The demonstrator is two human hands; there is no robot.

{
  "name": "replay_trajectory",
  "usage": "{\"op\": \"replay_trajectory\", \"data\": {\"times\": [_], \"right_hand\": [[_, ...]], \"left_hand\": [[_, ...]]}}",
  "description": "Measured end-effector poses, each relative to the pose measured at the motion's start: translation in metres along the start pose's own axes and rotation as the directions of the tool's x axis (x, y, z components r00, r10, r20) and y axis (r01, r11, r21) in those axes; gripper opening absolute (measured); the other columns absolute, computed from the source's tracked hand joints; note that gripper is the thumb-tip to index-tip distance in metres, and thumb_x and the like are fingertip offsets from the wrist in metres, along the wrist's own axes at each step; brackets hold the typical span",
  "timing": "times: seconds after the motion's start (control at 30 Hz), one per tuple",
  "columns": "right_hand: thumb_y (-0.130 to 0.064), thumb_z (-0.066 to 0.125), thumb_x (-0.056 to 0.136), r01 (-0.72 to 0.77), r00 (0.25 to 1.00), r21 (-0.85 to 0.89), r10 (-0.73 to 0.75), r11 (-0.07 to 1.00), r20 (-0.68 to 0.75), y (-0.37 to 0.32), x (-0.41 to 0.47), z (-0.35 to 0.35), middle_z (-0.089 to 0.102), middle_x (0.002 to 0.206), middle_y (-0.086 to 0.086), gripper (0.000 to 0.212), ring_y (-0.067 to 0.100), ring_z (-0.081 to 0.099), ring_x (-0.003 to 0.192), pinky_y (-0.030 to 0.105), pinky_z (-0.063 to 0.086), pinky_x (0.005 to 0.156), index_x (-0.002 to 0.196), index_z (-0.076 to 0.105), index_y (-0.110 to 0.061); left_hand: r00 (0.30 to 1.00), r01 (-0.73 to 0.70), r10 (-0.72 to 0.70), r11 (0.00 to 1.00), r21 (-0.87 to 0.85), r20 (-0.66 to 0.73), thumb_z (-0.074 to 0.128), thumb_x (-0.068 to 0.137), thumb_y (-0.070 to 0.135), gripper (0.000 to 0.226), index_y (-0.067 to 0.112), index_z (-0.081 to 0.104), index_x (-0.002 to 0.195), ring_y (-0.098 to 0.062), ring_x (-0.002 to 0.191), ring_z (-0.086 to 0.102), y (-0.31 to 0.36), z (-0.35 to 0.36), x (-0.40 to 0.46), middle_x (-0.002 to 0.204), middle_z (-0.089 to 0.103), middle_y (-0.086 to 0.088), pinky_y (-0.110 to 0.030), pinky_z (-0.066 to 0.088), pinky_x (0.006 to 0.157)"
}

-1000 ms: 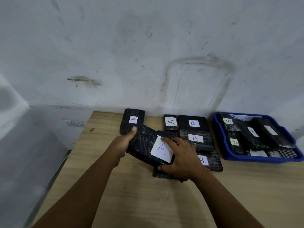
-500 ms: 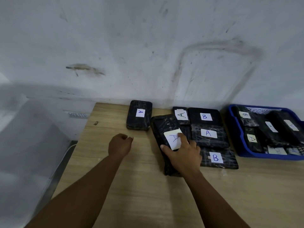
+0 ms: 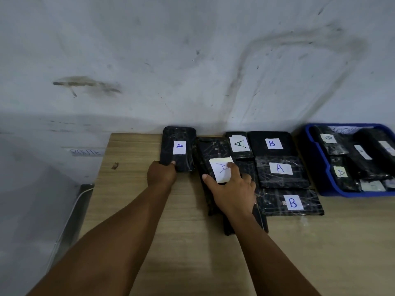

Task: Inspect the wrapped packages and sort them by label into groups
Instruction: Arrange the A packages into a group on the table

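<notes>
Black wrapped packages with white letter labels lie on a wooden table (image 3: 192,253). My left hand (image 3: 161,175) grips the near end of a package labelled A (image 3: 178,149) at the back left. My right hand (image 3: 232,189) rests flat on a long package labelled A (image 3: 210,155) beside it, fingers spread over its label. To the right lie a small A package (image 3: 240,145), a B package (image 3: 270,144), another A package (image 3: 281,170) and a B package (image 3: 291,202). A further dark package (image 3: 259,218) lies partly hidden under my right wrist.
A blue tray (image 3: 320,180) at the back right holds several more labelled packages. A stained white wall (image 3: 192,60) stands right behind the table. The table's left edge drops to a grey floor with a white cable (image 3: 70,210).
My left hand let go of the long A package, then reached forward and gripped the back-left A package. My right hand laid the long package flat beside it.
</notes>
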State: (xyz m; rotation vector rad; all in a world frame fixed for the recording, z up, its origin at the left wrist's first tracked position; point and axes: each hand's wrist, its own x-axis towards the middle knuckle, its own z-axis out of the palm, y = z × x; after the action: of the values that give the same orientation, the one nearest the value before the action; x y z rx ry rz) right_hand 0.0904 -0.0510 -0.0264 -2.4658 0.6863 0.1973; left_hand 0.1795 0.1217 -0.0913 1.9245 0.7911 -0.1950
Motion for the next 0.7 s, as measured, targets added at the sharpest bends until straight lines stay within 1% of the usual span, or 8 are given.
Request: {"op": "replay_trajectory", "data": {"times": [0.1,0.2,0.27,0.37,0.53,0.6,0.67,0.7], "right_hand": [[-0.084,0.059,0.079,-0.015,1.000,-0.020,0.015,1.000,0.006,-0.015,0.006,0.008,0.045,0.146,0.017,0.094,0.038,0.038,0.138,0.055,0.041,0.107,0.155,0.035,-0.034],[-0.084,0.056,0.082,-0.044,0.999,-0.061,0.046,0.997,0.019,-0.032,0.012,0.019,0.043,0.146,0.017,0.094,0.038,0.037,0.138,0.058,0.038,0.106,0.156,0.032,-0.032],[-0.083,0.054,0.084,-0.059,0.998,-0.095,0.061,0.994,0.026,-0.044,0.015,0.029,0.042,0.146,0.018,0.093,0.038,0.037,0.137,0.056,0.038,0.105,0.156,0.031,-0.029],[-0.082,0.053,0.085,-0.060,0.996,-0.140,0.068,0.988,0.051,-0.059,0.019,0.046,0.042,0.145,0.019,0.092,0.038,0.038,0.135,0.054,0.037,0.103,0.155,0.031,-0.027],[-0.081,0.051,0.088,-0.050,0.997,-0.271,0.065,0.961,0.049,-0.064,0.025,0.070,0.041,0.141,0.019,0.089,0.036,0.040,0.130,0.049,0.038,0.099,0.152,0.029,-0.025],[-0.082,0.047,0.089,-0.027,0.997,-0.328,0.050,0.944,0.061,-0.061,0.025,0.078,0.042,0.140,0.020,0.088,0.036,0.041,0.129,0.049,0.038,0.099,0.152,0.027,-0.023],[-0.081,0.040,0.092,-0.001,0.996,-0.385,0.035,0.923,0.082,-0.057,0.023,0.082,0.040,0.148,0.024,0.088,0.038,0.038,0.135,0.051,0.035,0.104,0.155,0.023,-0.023],[-0.080,0.034,0.095,0.033,0.995,-0.406,0.006,0.913,0.095,-0.054,0.020,0.084,0.031,0.157,0.027,0.087,0.041,0.032,0.143,0.053,0.031,0.110,0.159,0.019,-0.023]], "left_hand": [[0.990,0.049,-0.058,0.996,-0.074,-0.126,0.071,0.093,0.032,0.047,0.001,0.061,0.127,-0.038,0.114,0.064,-0.005,-0.017,0.001,0.129,0.065,-0.018,-0.030,0.042,0.080],[0.972,0.060,-0.079,0.994,-0.091,-0.221,0.071,0.092,0.039,0.049,0.002,0.061,0.123,-0.038,0.108,0.065,-0.023,-0.036,0.005,0.124,0.066,-0.019,-0.034,0.046,0.078],[0.969,0.055,-0.072,0.996,-0.077,-0.236,0.070,0.092,0.043,0.050,0.005,0.062,0.121,-0.036,0.101,0.065,-0.034,-0.046,0.006,0.119,0.067,-0.017,-0.038,0.051,0.078],[0.968,0.050,-0.062,0.997,-0.058,-0.241,0.068,0.092,0.047,0.048,0.008,0.063,0.120,-0.028,0.091,0.061,-0.045,-0.059,0.006,0.114,0.067,-0.013,-0.039,0.051,0.076],[0.975,0.020,-0.024,1.000,-0.020,-0.223,0.069,0.092,0.048,0.048,0.009,0.064,0.119,-0.031,0.099,0.063,-0.055,-0.071,0.008,0.113,0.067,-0.013,-0.038,0.050,0.079],[0.976,0.001,-0.005,1.000,-0.016,-0.218,0.070,0.091,0.048,0.048,0.009,0.064,0.118,-0.033,0.100,0.064,-0.058,-0.074,0.011,0.113,0.068,-0.013,-0.039,0.051,0.082],[0.977,-0.019,0.014,1.000,-0.020,-0.213,0.070,0.091,0.048,0.047,0.010,0.065,0.118,-0.034,0.102,0.064,-0.060,-0.077,0.011,0.113,0.069,-0.013,-0.039,0.052,0.083],[0.977,-0.026,0.020,0.999,-0.026,-0.210,0.071,0.090,0.047,0.047,0.010,0.065,0.118,-0.033,0.102,0.065,-0.061,-0.077,0.012,0.114,0.069,-0.013,-0.038,0.051,0.083]]}}
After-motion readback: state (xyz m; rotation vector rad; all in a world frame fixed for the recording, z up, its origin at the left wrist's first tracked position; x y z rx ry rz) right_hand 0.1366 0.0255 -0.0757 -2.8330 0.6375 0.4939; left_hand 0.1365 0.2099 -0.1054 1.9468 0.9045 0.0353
